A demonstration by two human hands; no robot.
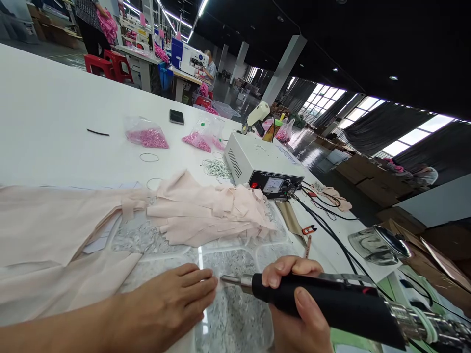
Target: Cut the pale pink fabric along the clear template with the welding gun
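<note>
My right hand (301, 304) is wrapped round a black handheld tool (331, 299) with a metal tip, which points left. The tip ends close to the fingertips of my left hand (176, 299). That hand lies palm down on the grey marbled mat (231, 318), fingers stretched out and side by side; whether anything thin is under them is hidden. Beyond it lies a pile of pale pink fabric strips (213, 211). Larger pale pink fabric pieces (47, 220) spread over the left side, beside my left forearm.
A white control box (263, 157) with cables stands behind the mat. Bags of pink bits (147, 136), a phone (176, 116) and loose green bands (216, 168) lie further back. A glass jar (379, 245) is at right. People are by sewing machines (191, 59) in the background.
</note>
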